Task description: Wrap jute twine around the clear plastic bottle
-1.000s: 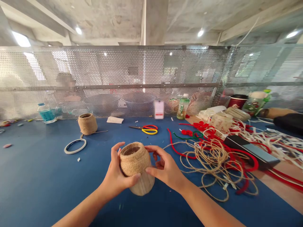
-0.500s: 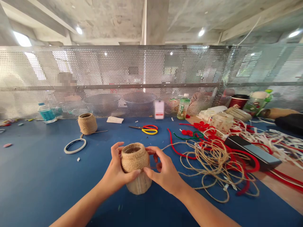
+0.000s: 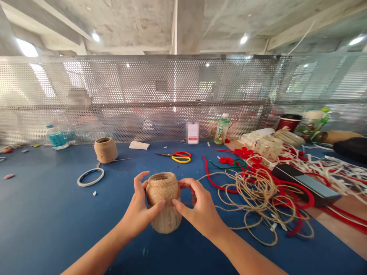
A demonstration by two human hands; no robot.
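Note:
A small jar [image 3: 164,202] half wrapped in jute twine is held between both hands above the blue table [image 3: 51,214]. My left hand [image 3: 137,211] grips its left side, thumb across the front at the lower edge of the twine wrap. My right hand [image 3: 197,208] cups the right side, its thumb meeting the left thumb and its fingers curled round the twine strand at the jar's neck. The twine runs right into a loose tangle of jute cord [image 3: 258,198].
A second twine-wrapped jar [image 3: 106,149], a tape ring [image 3: 91,177] and red-yellow scissors [image 3: 177,156] lie farther back. Red cords [image 3: 298,191], white strips, a dark box [image 3: 306,183], bottles [image 3: 221,130] and cups crowd the right. A perforated metal screen stands behind.
The jar has come down slightly and stands more upright. Both thumbs have slid closer together on its front, and my right fingers have curled in at the neck.

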